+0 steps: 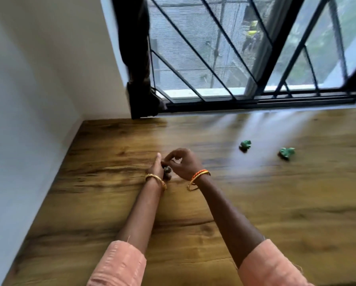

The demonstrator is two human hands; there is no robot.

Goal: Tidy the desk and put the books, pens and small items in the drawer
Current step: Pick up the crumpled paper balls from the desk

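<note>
I've got both hands together at the desk (214, 203) middle: left hand (157, 169) cupped round small dark items (167, 169), right hand (184, 164) curled, fingertips pinching at the same bunch. Two green figurines (245, 145) (287, 153) lie to the right of the hands, towards the window, well apart from them. Right hand's nearer, so I reckon it reaches next. No drawer in view

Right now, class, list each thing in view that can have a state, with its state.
Left hand: holds small dark items against the palm.
Right hand: fingers curled, pinching at the dark items.
Two green figurines: lying loose on the desk, apart, untouched.
Window: slid partly open.
</note>
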